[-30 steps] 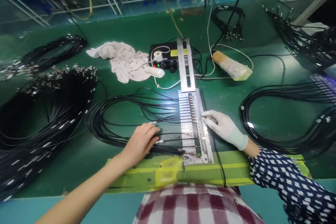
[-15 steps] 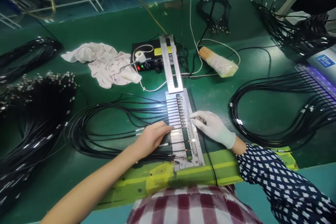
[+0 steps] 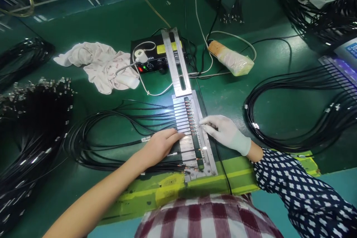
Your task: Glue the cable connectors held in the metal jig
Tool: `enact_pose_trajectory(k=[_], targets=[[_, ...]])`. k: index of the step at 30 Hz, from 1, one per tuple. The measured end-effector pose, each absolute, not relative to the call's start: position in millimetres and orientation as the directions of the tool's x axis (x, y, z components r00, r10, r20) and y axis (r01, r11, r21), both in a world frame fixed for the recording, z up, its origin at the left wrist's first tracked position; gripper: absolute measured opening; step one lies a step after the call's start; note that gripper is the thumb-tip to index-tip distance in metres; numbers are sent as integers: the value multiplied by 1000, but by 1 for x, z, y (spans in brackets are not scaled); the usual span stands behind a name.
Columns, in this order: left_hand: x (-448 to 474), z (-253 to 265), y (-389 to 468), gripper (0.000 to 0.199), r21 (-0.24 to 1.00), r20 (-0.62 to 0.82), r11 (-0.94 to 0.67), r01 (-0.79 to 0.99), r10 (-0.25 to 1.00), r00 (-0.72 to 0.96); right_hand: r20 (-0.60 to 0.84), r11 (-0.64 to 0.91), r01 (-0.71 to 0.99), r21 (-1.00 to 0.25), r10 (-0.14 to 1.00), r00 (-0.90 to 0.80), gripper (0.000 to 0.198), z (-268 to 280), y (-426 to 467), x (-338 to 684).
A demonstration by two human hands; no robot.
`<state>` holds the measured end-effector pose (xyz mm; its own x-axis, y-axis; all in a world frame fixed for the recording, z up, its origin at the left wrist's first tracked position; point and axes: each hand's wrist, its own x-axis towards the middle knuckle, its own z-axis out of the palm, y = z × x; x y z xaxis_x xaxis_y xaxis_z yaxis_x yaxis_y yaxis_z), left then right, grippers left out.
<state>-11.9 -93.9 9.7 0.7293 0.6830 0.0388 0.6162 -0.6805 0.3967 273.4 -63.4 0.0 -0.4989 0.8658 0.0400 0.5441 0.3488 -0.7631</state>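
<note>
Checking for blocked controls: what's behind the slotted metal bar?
Part of the black control box, its yellow label showing beside the slotted metal bar; what the metal covers is hidden.

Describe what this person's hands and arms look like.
The right hand wears a white glove, pale greenish towards the cuff; a navy sleeve with white motifs ends short of it. The left hand is bare, and its forearm shows no sleeve.

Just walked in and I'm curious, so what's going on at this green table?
A person's bare left hand is on a slotted metal plate, fingertips at one of the black cables laid across it. The gloved right hand is at the plate's right side. The upper cables lie in a close row; lower down there are gaps. Whether either hand grips anything is unclear.
</note>
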Motion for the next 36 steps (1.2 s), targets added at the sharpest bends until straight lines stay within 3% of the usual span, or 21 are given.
enact_pose_trajectory(k=[3, 8, 13, 17, 22, 27, 32, 36], targets=[[-13, 3, -107, 38, 386, 101, -671, 633, 713, 694, 42, 348, 541, -765, 866, -498, 21, -1, -63, 274], [-17, -4, -124, 45, 244, 189, -585, 773, 811, 554, 36, 355, 547, -758, 861, -508, 21, -1, -61, 274], [-11, 9, -127, 39, 315, 23, -562, 765, 810, 586, 67, 371, 553, -746, 868, -492, 19, -2, -64, 273], [-4, 18, -139, 20, 420, -6, -514, 748, 823, 568, 159, 436, 527, -729, 858, -489, 18, -3, -73, 274], [-31, 17, -154, 15, 454, -45, -442, 773, 855, 516, 171, 449, 538, -714, 856, -487, 17, -3, -76, 274], [-43, 18, -162, 24, 481, 1, -459, 747, 852, 523, 140, 425, 549, -720, 863, -485, 16, -4, -71, 273], [-9, 10, -152, 14, 551, 76, -498, 670, 829, 554, 154, 431, 547, -718, 864, -479, 15, -5, -71, 273], [-5, 9, -138, 28, 551, 148, -555, 623, 800, 582, 160, 435, 532, -727, 860, -484, 16, -3, -71, 272]])
